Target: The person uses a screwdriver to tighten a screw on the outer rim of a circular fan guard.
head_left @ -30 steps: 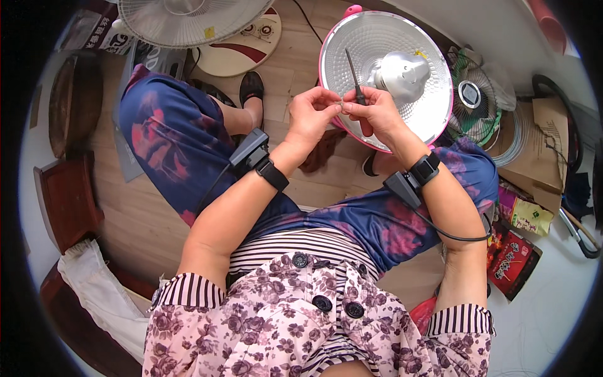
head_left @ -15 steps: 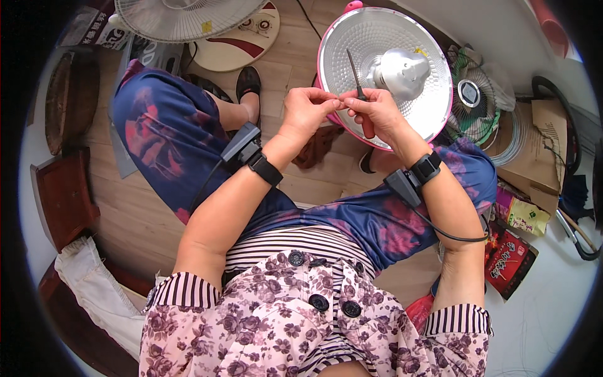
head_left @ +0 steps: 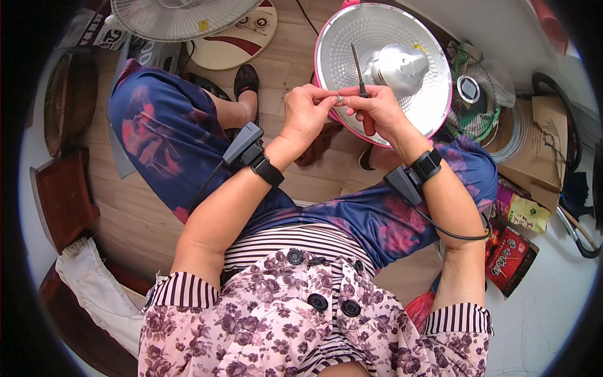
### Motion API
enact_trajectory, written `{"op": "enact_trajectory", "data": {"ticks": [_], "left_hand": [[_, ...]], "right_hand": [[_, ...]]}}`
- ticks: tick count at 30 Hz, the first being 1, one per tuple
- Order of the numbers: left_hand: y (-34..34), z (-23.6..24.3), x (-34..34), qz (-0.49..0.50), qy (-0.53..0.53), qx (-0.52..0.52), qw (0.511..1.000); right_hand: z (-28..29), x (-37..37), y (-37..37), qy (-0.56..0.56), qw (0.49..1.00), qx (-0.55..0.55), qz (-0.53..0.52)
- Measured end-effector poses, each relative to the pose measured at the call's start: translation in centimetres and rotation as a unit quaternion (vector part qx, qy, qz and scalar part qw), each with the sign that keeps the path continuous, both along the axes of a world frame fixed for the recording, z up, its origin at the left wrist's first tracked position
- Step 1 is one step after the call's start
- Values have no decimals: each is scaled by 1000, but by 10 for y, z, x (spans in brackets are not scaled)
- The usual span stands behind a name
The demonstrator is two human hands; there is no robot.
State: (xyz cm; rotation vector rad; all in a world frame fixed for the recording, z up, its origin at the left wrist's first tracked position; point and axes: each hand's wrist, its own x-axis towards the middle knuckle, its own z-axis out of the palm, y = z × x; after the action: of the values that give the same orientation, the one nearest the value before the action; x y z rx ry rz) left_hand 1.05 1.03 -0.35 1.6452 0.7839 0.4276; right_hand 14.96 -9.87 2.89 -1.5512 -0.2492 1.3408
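My left hand (head_left: 309, 108) has its fingers closed on a tiny silvery piece (head_left: 339, 100), too small to name, where it meets my right fingertips. My right hand (head_left: 378, 108) grips a long screwdriver (head_left: 356, 60) with a dark and orange handle, shaft pointing away from me, and its thumb and finger also touch the tiny piece. Both hands are over the near edge of a round pink-rimmed heater (head_left: 352, 38) with a dimpled silver reflector and a silver centre housing (head_left: 402, 69). My legs are spread to either side, in blue floral trousers.
A white fan cage (head_left: 182, 25) and cream round base (head_left: 248, 50) lie ahead left. A small fan (head_left: 468, 89), wire coil, cardboard (head_left: 543, 125) and red packet (head_left: 509, 261) crowd the right. Wooden pieces (head_left: 66, 201) and white cloth (head_left: 94, 295) lie left, on wooden flooring (head_left: 138, 220).
Both hands have risen slightly, the screwdriver tip has shifted a little right, and the small piece between my fingertips shows more clearly.
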Motion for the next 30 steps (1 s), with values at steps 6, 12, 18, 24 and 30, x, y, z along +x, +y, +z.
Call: {"op": "enact_trajectory", "data": {"ticks": [6, 12, 18, 24, 30], "left_hand": [[1, -4, 0, -6, 2, -86, 996], [0, -11, 1, -13, -7, -131, 991], [0, -11, 1, -36, -14, -185, 982], [4, -2, 2, -22, 15, -239, 971], [4, -3, 0, -40, 15, -168, 985]], "right_hand": [[6, -5, 2, -14, 1000, -22, -9], [5, -3, 2, -29, 999, -38, -6], [7, -5, 4, -54, 997, -45, -16], [18, -10, 7, -102, 992, -69, -4], [9, -15, 7, -179, 984, -4, 13]]}}
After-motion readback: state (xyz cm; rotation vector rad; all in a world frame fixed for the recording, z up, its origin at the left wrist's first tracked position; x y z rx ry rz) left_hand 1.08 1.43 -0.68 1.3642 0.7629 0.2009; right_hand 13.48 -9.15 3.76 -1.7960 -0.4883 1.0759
